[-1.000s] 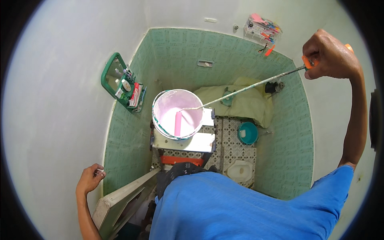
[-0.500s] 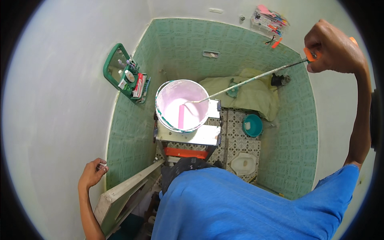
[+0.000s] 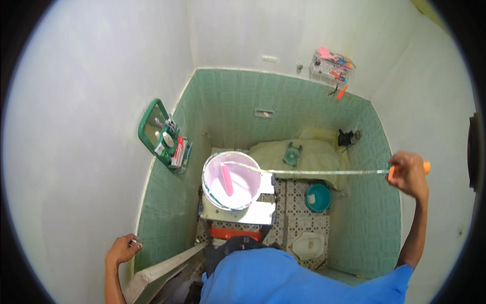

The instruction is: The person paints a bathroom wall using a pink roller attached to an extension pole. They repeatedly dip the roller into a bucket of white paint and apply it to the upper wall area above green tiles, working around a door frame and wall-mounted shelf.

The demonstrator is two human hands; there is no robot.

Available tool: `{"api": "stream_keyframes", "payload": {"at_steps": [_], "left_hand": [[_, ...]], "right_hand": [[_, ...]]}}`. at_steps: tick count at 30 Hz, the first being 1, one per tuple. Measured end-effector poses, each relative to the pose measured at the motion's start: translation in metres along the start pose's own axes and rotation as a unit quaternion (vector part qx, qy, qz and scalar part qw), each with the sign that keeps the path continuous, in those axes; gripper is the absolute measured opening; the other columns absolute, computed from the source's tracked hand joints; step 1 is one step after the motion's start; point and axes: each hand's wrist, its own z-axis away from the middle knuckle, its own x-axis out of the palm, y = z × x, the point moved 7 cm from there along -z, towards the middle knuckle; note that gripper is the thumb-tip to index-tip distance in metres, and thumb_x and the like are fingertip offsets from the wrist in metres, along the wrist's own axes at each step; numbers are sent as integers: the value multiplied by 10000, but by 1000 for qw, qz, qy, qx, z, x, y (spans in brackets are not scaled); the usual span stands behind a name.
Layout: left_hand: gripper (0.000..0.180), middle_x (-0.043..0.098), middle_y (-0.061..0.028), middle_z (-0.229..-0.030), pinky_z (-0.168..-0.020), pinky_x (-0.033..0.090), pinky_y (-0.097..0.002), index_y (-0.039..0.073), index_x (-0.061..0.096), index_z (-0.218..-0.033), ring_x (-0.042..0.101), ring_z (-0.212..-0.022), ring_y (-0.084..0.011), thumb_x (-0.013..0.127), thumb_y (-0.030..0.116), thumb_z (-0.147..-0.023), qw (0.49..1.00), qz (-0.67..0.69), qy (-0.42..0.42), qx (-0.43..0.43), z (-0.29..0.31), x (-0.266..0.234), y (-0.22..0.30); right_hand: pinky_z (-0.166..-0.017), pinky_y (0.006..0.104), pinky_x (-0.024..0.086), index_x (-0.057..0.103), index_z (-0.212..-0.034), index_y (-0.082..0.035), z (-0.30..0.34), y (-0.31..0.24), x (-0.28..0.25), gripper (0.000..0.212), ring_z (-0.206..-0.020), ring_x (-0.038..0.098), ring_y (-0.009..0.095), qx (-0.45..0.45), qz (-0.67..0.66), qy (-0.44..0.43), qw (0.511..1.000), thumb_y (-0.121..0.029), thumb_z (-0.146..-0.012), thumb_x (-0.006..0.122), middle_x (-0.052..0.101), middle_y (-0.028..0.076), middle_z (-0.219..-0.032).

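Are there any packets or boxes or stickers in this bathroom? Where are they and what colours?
Red and white packet: standing in the green mirror shelf on the left wall, flat and upright.
Small white bottle: beside it on the same shelf.
Wire rack: high on the back wall, holding small pink, blue and orange items, too small to tell apart.
No signs or screens.
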Motion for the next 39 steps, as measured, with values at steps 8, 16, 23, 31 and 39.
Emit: {"api": "stream_keyframes", "payload": {"at_steps": [8, 16, 23, 31, 39], "left_hand": [[365, 677, -114, -754, -699, 508, -327, 12, 647, -1002, 658, -735, -216, 693, 305, -790, 999, 13, -20, -24, -9, 3, -18], [382, 698, -86, -808, -763, 499, -315, 51, 657, -1021, 663, -799, -195, 675, 376, -819, 995, 32, -75, -57, -15, 13, -31], [301, 690, -105, -861, -711, 532, -296, -4, 635, -1026, 685, -785, -175, 661, 246, -860, 995, 31, -93, -29, -23, 20, -38], [273, 690, -103, -884, -715, 537, -306, 1, 637, -1025, 686, -800, -177, 646, 227, -873, 990, 67, -106, -63, -16, 22, -31], [241, 674, -83, -784, -658, 516, -303, 10, 639, -950, 646, -691, -143, 638, 228, -848, 993, 88, -80, -3, -13, 20, -25]], "right_hand": [[-573, 362, 471, 594, -732, -32, 68, 30, 55, 277, -629, 606, 286, 62, -39, 52, 996, -37, -471, 686, 600, 107, -686], [-539, 418, 431, 537, -681, -54, 86, 43, 96, 187, -593, 563, 340, 74, 15, 56, 996, -77, -533, 649, 551, 132, -629], [-544, 429, 437, 522, -577, -43, 87, 51, 121, 172, -582, 573, 356, 114, 27, -38, 992, -163, -554, 643, 568, 156, -606], [-572, 438, 445, 568, -609, -48, 93, 49, 132, 175, -610, 585, 362, 127, -16, -29, 991, -188, -559, 663, 589, 152, -629], [-524, 410, 412, 527, -628, -41, 110, 65, 170, 195, -561, 543, 346, 99, -3, -34, 995, -176, -615, 665, 541, 159, -602]]}}
